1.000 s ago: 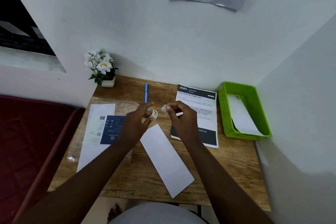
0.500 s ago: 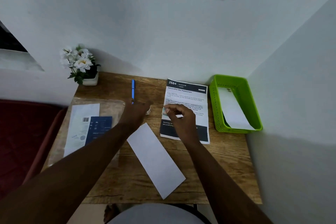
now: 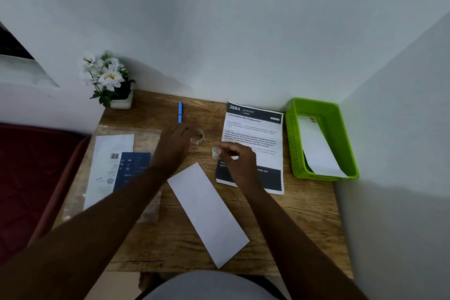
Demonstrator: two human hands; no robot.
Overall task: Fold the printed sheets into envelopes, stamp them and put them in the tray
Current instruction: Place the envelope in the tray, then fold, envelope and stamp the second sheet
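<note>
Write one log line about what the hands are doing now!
left hand: at roll of stamps | right hand: pinches small stamp | white folded envelope: flat on wooden table, unstamped

A wood-grain counter [image 3: 304,221] is pushed into a corner of pale walls [image 3: 219,44]. A dark window opening [image 3: 12,46] with a pale sill shows at the left. A dark red cushioned seat [image 3: 36,178] sits just beside the counter's left edge. The light is dim and cool.
</note>
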